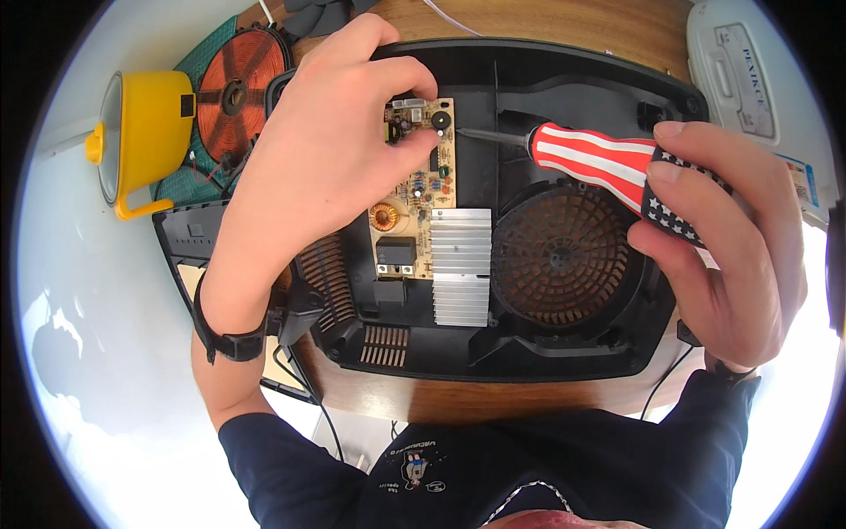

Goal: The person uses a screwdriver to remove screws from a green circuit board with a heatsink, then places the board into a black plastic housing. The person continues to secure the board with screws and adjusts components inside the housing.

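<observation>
My left hand [330,150] reaches over a tan circuit board [438,189], with its curled index finger at the board's far end and its thumb on the small parts. It grips that end and hides the board's left side. In my right hand [736,238] is a screwdriver [590,159] with a red-and-white striped, star-patterned handle. Its shaft points left, and its tip is close to the board's right edge near a round black part. A silver heat sink [461,264] is at the board's near right. Both lie in a black plastic housing [564,357].
Right of the heat sink is a round fan grille [560,251]. A copper coil [233,97] on a green mat and a yellow pot [154,132] with a lid stand at left. A white case [731,70] is at far right. Wooden table [529,397] shows along the near edge.
</observation>
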The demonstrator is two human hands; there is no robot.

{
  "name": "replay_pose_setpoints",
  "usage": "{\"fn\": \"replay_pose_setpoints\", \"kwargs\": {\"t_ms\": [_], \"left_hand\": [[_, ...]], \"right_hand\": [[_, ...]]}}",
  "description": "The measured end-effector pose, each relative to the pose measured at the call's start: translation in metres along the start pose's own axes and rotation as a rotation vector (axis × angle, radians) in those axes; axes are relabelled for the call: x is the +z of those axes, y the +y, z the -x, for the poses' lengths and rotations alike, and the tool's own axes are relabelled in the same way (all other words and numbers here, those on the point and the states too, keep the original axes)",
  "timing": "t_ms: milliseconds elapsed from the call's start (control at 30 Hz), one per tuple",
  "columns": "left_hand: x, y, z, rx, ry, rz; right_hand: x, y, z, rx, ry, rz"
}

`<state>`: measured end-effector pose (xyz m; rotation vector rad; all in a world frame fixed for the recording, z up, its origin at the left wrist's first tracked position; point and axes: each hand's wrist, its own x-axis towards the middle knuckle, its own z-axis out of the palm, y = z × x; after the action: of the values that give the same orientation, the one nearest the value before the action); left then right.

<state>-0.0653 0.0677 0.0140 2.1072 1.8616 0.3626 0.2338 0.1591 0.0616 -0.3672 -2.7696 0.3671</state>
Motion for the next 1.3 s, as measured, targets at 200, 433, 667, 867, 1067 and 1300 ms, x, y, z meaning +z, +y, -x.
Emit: {"fn": "replay_pose_setpoints", "kwargs": {"t_ms": [200,433,667,867,1067,1300], "left_hand": [[-0.015,-0.007,-0.002,0.029,-0.11,-0.007],[-0.014,-0.011,-0.002,0.066,-0.136,-0.03],[-0.029,0.002,-0.012,-0.001,-0.256,-0.008],[-0.052,0.005,-0.021,-0.014,-0.423,0.132],[-0.036,-0.016,-0.01,0.053,-0.269,0.089],[-0.037,-0.017,-0.002,0.05,-0.262,0.025]], "right_hand": [[-0.004,0.001,-0.003,-0.024,-0.052,0.04],[-0.01,0.003,-0.001,-0.047,-0.118,0.106],[-0.008,0.003,0.001,-0.035,-0.09,0.107],[-0.009,0.001,0.002,-0.015,-0.085,0.121],[-0.009,0.002,0.004,-0.022,-0.104,0.139],[-0.019,0.006,0.001,-0.055,-0.186,0.175]]}}
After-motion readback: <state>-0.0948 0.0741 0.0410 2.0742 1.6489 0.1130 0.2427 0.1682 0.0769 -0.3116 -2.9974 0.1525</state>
